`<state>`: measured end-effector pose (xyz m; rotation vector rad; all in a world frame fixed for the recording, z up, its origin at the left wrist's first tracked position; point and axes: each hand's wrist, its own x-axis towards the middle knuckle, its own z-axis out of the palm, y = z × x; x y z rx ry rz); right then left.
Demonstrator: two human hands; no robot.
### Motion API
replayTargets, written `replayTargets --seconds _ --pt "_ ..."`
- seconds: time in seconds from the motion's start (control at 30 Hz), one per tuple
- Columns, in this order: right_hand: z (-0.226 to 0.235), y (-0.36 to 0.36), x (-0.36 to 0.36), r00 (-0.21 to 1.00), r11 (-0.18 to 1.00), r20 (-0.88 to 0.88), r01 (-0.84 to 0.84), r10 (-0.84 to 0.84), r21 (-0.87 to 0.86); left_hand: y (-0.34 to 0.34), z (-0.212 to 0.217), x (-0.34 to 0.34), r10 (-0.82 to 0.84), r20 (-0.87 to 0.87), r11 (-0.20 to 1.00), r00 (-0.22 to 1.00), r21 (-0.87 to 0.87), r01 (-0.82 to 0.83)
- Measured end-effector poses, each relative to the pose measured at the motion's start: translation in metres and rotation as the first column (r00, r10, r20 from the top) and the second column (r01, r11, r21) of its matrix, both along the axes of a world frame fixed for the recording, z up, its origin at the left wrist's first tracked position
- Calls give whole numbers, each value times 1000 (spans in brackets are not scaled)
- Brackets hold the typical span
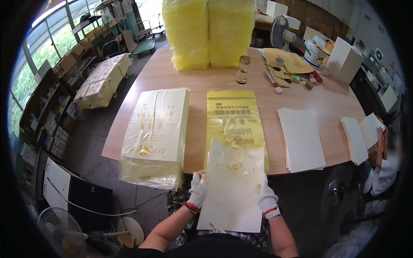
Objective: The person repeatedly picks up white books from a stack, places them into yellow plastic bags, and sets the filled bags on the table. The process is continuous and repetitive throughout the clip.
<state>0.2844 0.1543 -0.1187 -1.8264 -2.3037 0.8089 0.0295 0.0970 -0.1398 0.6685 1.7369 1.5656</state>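
**At the near edge of the surface: white sheet going into a yellow bag**

From the head view, you hold a white card sheet [232, 189] upright in front of you, its top end slipped under the mouth of a flat yellow plastic bag [234, 124] that lies on the wooden surface [198, 77]. Your left hand [198, 189], gloved, is clenched on the sheet's left edge; your right hand [266, 198], also gloved, grasps its right edge a little lower. The sheet looks light and fairly stiff, so edge grips at mid-height suit it; it would likely crease if pinched hard. The bag film looks thin, limp and slippery. Just left of the bag sits a wrapped stack of finished bags [155, 133]; to the right lies a pile of white sheets [301, 139]. Another person's sleeve [380, 174] shows at the far right.
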Motion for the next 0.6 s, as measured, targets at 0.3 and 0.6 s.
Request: replayTargets --seconds 0.3,0.6 --pt "-12 -42 23 998 989 29 -46 50 -138 -53 -1 -12 -270 -413 963 870 -117 243" --pt "12 -74 30 994 990 -83 -81 71 -113 -85 3 0 -229 -258 969 939 29 244"
